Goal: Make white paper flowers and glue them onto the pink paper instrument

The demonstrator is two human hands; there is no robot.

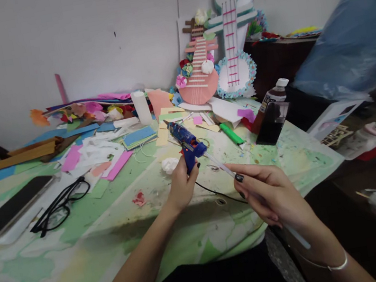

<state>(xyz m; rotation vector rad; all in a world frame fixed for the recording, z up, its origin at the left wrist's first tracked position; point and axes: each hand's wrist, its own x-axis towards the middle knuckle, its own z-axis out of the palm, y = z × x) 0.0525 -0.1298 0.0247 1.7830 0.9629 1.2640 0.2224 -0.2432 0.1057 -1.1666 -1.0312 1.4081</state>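
Note:
My left hand (183, 185) is wrapped round the handle of a blue hot glue gun (183, 137), whose nozzle points up and away to the left. Between the fingers of my right hand (271, 189) is a long translucent glue stick (218, 161). The stick's far end meets the back of the gun; how deep it sits inside I cannot tell. Its near end sticks out below my right palm. A black cord (218, 192) runs from under the gun toward my right hand. Beside the gun lies a crumpled white paper ball (169, 165).
Two decorated paper instruments, one pink (199, 88) and one white and teal (234, 73), lean on the wall. A green utility knife (231, 133), a brown bottle (271, 98), a phone (13, 204), glasses (60, 208) and paper scraps (97, 149) lie or stand on the table.

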